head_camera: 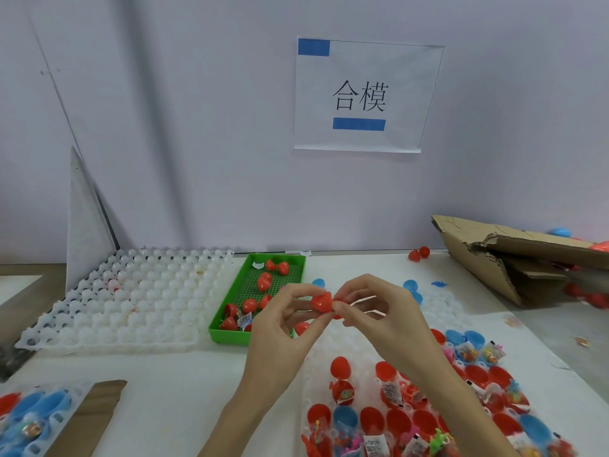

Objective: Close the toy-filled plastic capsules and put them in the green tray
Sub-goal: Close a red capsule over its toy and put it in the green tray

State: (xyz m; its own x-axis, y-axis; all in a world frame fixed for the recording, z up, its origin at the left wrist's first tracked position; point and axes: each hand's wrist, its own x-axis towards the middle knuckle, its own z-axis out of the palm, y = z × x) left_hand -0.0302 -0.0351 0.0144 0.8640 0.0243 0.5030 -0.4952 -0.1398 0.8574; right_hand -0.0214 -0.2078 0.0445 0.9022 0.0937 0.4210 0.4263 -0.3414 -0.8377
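Over the filled capsules (395, 420) nearest you, your left hand (283, 311) and right hand (379, 308) pinch a red capsule (322, 301) just short of the green tray (230, 334); squeeze its halves askew and it may pop loose.

A paper sign (367, 95) with two characters hangs on the wall. A torn cardboard box (514, 258) lies at the desk's (184, 374) right edge.

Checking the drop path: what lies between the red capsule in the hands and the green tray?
Nothing: in the head view the red plastic capsule, pinched by both hands, overlaps the green plastic tray's near right corner.
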